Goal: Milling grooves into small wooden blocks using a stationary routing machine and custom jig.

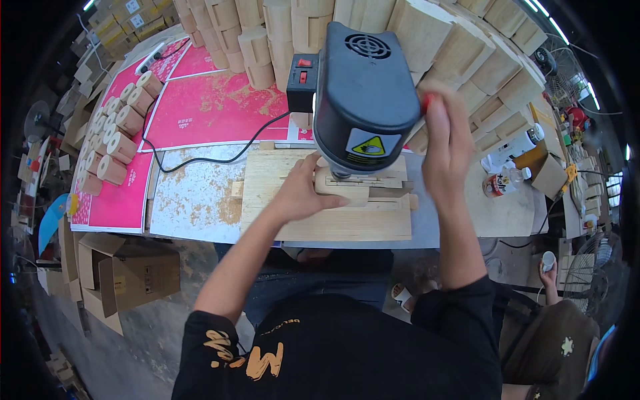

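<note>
Near the near edge of the table [427, 230], one pale wooden block [350, 195] lies on a flat grained board [347, 230] beneath one smooth dark drill machine [363, 93], a strip of board running between block and near edge. The left hand [298, 190] is clamped on the block's left end, thumb near, fingers far; the right hand [443, 143], slightly blurred, closes round one red knob [427, 103] at the machine's right, with two bottles [510, 181] farther right.

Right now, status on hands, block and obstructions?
Left hand gripping wooden block under black machine; right hand on red knob; black cable lies left, clear of hands.
</note>
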A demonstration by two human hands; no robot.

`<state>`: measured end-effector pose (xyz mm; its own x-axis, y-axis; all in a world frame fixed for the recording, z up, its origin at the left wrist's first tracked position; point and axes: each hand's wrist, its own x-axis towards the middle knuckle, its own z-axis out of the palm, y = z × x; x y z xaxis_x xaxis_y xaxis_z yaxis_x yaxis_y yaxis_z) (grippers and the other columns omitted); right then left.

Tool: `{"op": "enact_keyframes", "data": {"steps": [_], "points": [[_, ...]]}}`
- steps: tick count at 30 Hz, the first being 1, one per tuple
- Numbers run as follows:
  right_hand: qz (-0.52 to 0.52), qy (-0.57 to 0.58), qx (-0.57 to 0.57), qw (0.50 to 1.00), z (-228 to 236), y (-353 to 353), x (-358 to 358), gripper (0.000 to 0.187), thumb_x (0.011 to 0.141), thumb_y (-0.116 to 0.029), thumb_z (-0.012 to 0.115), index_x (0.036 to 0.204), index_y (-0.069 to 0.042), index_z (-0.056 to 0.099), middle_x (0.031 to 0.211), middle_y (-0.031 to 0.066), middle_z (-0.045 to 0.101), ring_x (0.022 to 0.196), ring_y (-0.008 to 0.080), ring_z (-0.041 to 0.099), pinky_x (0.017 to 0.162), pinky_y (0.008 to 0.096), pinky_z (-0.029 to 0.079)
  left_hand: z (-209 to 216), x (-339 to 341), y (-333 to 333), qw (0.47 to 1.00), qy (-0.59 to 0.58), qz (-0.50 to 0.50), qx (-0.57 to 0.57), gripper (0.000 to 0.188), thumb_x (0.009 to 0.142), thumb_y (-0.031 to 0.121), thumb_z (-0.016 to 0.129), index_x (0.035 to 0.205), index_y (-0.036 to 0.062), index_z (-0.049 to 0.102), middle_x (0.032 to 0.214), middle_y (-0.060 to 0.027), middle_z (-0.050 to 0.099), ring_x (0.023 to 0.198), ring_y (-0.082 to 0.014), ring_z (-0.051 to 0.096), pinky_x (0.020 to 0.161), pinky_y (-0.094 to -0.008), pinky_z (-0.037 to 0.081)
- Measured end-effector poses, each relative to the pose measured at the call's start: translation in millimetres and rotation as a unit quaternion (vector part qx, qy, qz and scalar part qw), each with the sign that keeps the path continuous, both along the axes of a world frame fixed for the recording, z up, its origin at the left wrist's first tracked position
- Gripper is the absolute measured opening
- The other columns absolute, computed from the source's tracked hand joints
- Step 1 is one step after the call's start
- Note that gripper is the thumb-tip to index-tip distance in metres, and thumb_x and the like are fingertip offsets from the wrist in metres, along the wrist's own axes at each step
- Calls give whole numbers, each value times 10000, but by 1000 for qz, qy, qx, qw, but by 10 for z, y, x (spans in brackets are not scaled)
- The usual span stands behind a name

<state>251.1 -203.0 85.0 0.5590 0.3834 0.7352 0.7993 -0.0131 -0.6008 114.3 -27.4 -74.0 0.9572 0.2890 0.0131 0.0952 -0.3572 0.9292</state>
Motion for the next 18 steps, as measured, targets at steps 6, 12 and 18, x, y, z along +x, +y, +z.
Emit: {"op": "enact_keyframes", "data": {"steps": [6, 12, 18], "points": [[77, 158, -28, 984, -521, -227, 104, 332, 1054, -259, 548, 1279, -20, 604, 1098, 113, 658, 987, 217, 612, 898, 326, 477, 349, -150, 143, 967, 201, -129, 85, 967, 585, 515, 922, 1287, -68, 603, 1266, -284, 603, 1224, -374, 585, 1061, -408, 459], [54, -90, -327, 939, -1287, -656, -374, 334, 812, -151, 790, 1111, -68, 666, 1027, 132, 675, 1061, 378, 616, 890, 420, 489, 460, -883, 576, 959, 193, -135, 158, 859, 601, 395, 935, 1269, -17, 586, 1148, -191, 650, 1138, -342, 625, 987, -389, 492], [-7, 134, -341, 930, -1256, -961, -279, 289, 813, -65, 769, 1077, -35, 655, 985, 169, 654, 889, 386, 645, 763, 414, 504, 612, -1405, 763, 960, 156, 67, 221, 798, 638, 95, 877, 1337, 39, 497, 1302, -222, 551, 1158, -420, 597, 1006, -432, 495]]}}
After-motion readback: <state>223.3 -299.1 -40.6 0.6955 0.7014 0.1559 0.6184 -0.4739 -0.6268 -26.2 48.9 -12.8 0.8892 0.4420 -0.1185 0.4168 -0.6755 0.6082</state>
